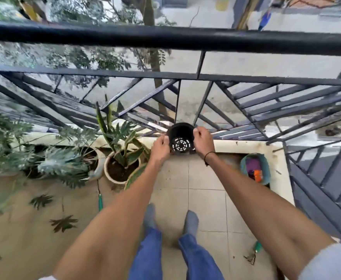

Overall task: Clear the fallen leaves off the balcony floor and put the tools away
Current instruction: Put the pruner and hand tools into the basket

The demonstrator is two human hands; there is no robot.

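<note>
Black pot in both hands, railing behind, planter left.

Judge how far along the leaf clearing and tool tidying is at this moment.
Done: nothing clearly. In hand: left hand and right hand grip an empty black pot by the railing. Left: fallen leaves on the floor, plus green-handled tools lying by the plants and at right.

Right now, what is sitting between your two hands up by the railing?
An empty black plastic pot, seen in the head view. The left hand and right hand hold it by opposite sides, its open mouth facing the camera, drain holes visible.
</note>
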